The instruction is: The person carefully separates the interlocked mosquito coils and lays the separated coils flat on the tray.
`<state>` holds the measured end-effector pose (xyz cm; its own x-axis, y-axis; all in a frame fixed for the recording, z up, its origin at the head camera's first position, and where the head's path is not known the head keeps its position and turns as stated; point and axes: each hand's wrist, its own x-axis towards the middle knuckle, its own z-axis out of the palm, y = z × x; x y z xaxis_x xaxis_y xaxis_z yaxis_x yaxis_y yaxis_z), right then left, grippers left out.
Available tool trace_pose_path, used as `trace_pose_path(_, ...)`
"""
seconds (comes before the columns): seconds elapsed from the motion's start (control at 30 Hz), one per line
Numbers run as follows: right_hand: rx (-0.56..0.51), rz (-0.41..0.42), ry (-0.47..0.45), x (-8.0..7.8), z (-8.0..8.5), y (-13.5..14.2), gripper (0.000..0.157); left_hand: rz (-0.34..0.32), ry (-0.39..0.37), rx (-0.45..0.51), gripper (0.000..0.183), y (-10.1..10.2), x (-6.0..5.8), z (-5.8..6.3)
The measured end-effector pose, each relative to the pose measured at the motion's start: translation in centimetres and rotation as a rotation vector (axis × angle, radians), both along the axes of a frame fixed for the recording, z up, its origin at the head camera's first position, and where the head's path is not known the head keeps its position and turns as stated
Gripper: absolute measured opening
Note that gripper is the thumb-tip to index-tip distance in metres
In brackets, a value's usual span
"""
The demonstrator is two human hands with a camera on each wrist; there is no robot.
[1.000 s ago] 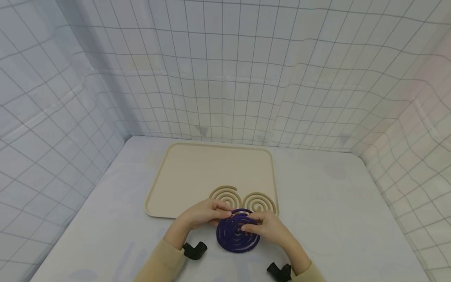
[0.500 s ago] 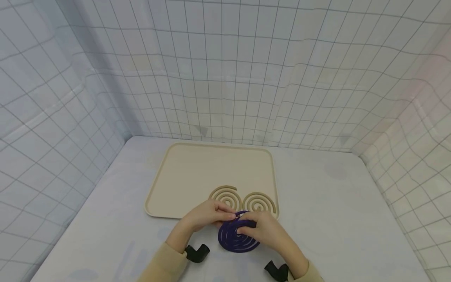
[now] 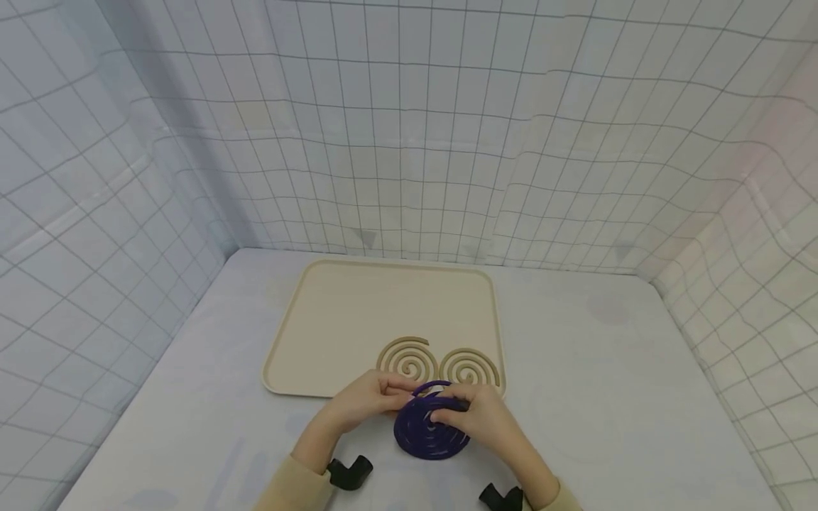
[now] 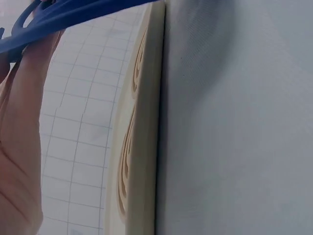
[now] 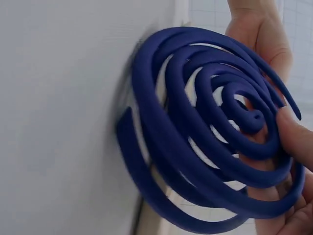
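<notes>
Both hands hold a nested pair of dark blue-purple mosquito coils [image 3: 427, 434], tilted in front of the tray's near edge in the head view. My left hand [image 3: 364, 403] pinches their upper left edge. From the right, my right hand [image 3: 479, 417] grips them, its thumb lying across the face near the centre. In the right wrist view the coils [image 5: 195, 122] show gaps between their turns, and two loose outer ends stick out on opposite sides. One spiral stands a little apart behind the other. The left wrist view catches only a strip of coil [image 4: 78, 17] above the left hand [image 4: 22, 142].
A cream tray [image 3: 383, 298] lies on the white-covered table. On its near right part rest two tan mosquito coils [image 3: 407, 360] side by side, the right one [image 3: 469, 367] close to the rim. Grid-patterned curtains [image 3: 409, 142] surround the table. A black wrist fitting [image 3: 350, 473] sits at each sleeve.
My right thumb has slid left toward the coils' centre. My left hand has shifted slightly left and down, and the coils' tilt has changed. The tray and tan coils stay put.
</notes>
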<state>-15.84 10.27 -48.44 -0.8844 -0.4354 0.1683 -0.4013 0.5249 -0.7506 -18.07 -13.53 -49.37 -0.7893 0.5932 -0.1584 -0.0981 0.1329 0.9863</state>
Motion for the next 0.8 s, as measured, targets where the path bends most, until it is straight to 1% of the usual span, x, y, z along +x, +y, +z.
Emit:
trace_pose_path(0.07, 0.043, 0.015, 0.014, 0.1, 0.4, -0.2, 0.016, 0.002, 0.03, -0.023, 0.037, 0.1, 0.0, 0.3)
trace_pose_path(0.17, 0.094, 0.037, 0.059, 0.3, 1.1, -0.5, 0.017, -0.004, 0.071, -0.06, 0.035, 0.4, -0.1, 0.8)
trace_pose_path(0.27, 0.093, 0.033, 0.057, 0.3, 1.6, -0.6, 0.016, -0.008, 0.084, -0.073, 0.035, 0.6, -0.3, 1.2)
trace_pose_path(0.4, 0.046, -0.033, -0.013, 0.4, 1.3, -0.3, 0.014, -0.042, 0.037, -0.041, 0.039, 0.4, -0.3, 1.2)
trace_pose_path(0.5, -0.014, -0.085, -0.066, 0.3, 0.9, -0.1, 0.015, -0.069, 0.008, -0.012, 0.04, 0.1, 0.0, 0.8)
trace_pose_path(0.57, -0.056, -0.104, -0.105, 0.2, 0.6, 0.1, 0.016, -0.064, 0.016, -0.007, 0.039, -0.1, 0.1, 0.5)
trace_pose_path(0.67, -0.094, -0.102, -0.155, 0.2, 0.5, 0.2, 0.019, -0.031, 0.032, -0.01, 0.036, -0.1, 0.3, 0.5)
trace_pose_path(0.7, -0.092, -0.096, -0.164, 0.2, 0.6, 0.2, 0.02, -0.025, 0.04, -0.015, 0.036, -0.1, 0.4, 0.5)
trace_pose_path(0.8, -0.04, -0.062, -0.133, 0.2, 0.8, 0.1, 0.022, -0.016, 0.063, -0.044, 0.035, -0.1, 0.4, 0.8)
